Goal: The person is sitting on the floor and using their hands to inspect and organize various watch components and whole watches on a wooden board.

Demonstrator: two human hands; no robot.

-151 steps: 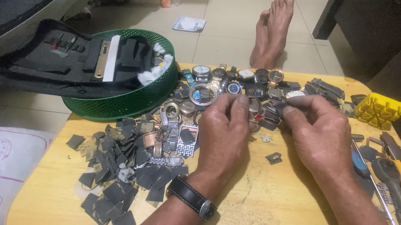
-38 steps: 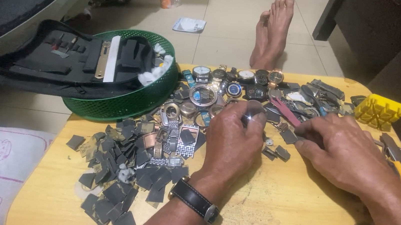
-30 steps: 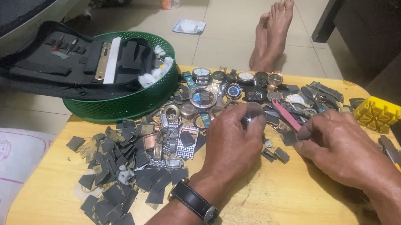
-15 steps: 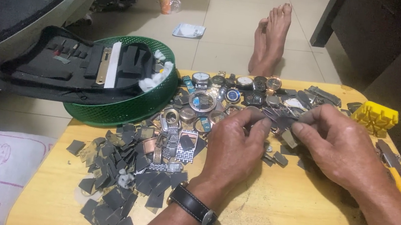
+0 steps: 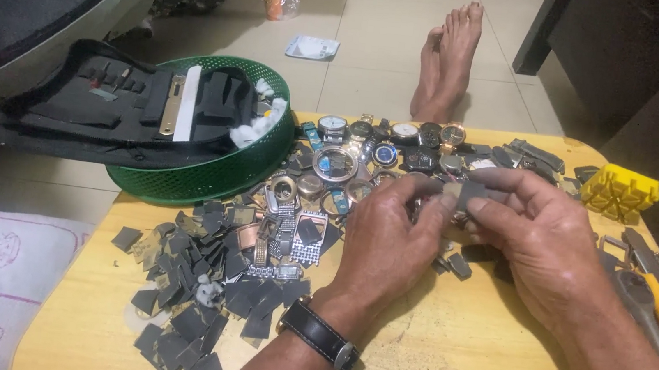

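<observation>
Watch-band piece [image 5: 461, 193], small, flat and dark grey, pinched between both hands just above the middle of the desk [image 5: 450, 364], over the scatter of watch heads. Best worked low and close to the wooden desk top, so that a slip lands on wood and not on the tiled floor beyond the far edge. Worth steering clear of the green basket [image 5: 206, 179] with its black tool pouch [image 5: 115, 103] at the far left, and of the heap of dark strap scraps [image 5: 200, 303] at the near left, where a dropped bit would be hard to find again. Left hand [image 5: 390, 233], a watch on its wrist, closed around something small, its fingertips meeting the piece from the left. Right hand [image 5: 538, 242] with thumb and forefinger clamped on the piece's right end. Steady, even pinch on both ends advisable; whether any pin or link sits under the fingers [image 5: 499, 217] cannot be told.
</observation>
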